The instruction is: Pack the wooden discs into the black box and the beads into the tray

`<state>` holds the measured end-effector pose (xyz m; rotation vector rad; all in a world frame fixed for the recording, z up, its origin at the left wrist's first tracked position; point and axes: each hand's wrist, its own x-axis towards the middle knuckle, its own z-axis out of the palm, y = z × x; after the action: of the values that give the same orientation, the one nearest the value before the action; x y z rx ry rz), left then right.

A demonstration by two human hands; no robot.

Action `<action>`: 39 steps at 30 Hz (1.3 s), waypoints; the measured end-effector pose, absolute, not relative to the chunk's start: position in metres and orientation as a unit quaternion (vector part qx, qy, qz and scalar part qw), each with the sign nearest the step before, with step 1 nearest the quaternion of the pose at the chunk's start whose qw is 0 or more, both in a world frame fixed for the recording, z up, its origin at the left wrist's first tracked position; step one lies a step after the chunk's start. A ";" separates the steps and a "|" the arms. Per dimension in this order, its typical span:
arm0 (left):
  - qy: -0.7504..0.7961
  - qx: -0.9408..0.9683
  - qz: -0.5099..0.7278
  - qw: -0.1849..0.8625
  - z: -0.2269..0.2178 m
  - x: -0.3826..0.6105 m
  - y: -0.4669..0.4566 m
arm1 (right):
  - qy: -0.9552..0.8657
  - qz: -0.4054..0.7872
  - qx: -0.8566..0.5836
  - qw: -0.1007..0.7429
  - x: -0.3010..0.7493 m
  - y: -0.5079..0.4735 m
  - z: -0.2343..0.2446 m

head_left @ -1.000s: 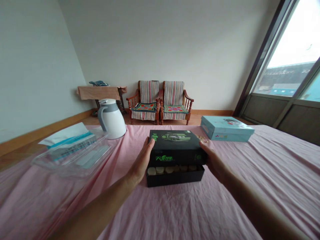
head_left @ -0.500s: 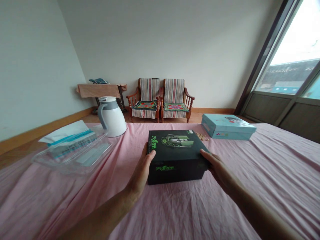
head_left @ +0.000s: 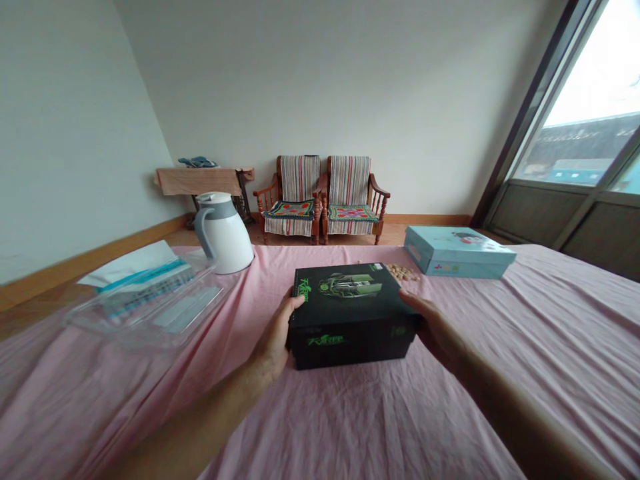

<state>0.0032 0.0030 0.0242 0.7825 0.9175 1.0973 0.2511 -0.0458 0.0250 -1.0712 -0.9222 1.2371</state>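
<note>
In the middle of the bed-like surface sits a black cardboard box (head_left: 350, 357) with green lettering on its front. Its black lid (head_left: 345, 313) carries a green picture on top and sticks out past the lower part at both sides. My left hand (head_left: 277, 333) is closed on the lid's left side, thumb on the top edge. At the right side my right hand (head_left: 433, 323) grips the lid the same way, its other fingers mostly hidden. Behind the box lies a small pile of light brown, nut-like pieces (head_left: 403, 273), partly covered by it.
A pale blue box (head_left: 460, 253) stands at the back right. To the left are a white and grey jug (head_left: 227, 243), a clear plastic tray (head_left: 145, 333) and a blue-white packet (head_left: 145, 277). Pink cloth (head_left: 360, 427) covers the surface; two wooden armchairs stand beyond.
The lid has moved slightly down and left with both hands, while the box's bottom edge has stayed in place. More of the brown pieces behind it now show.
</note>
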 end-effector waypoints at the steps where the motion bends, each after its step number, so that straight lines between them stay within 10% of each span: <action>1: 0.408 0.344 0.488 0.691 0.026 0.004 0.007 | -0.388 0.537 -0.453 0.597 0.251 -0.043 0.025; 29: 0.403 0.413 0.496 0.649 -0.003 0.007 0.020 | -0.282 0.568 -0.498 0.591 0.245 -0.033 -0.013; 39: 0.460 0.500 0.463 0.569 -0.017 -0.016 0.032 | -0.442 0.410 -0.579 0.548 0.266 -0.036 -0.015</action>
<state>-0.0159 0.0322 -0.0167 1.1752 1.0802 1.0877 0.2655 -0.0364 -0.0149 -1.3721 -1.0473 0.9723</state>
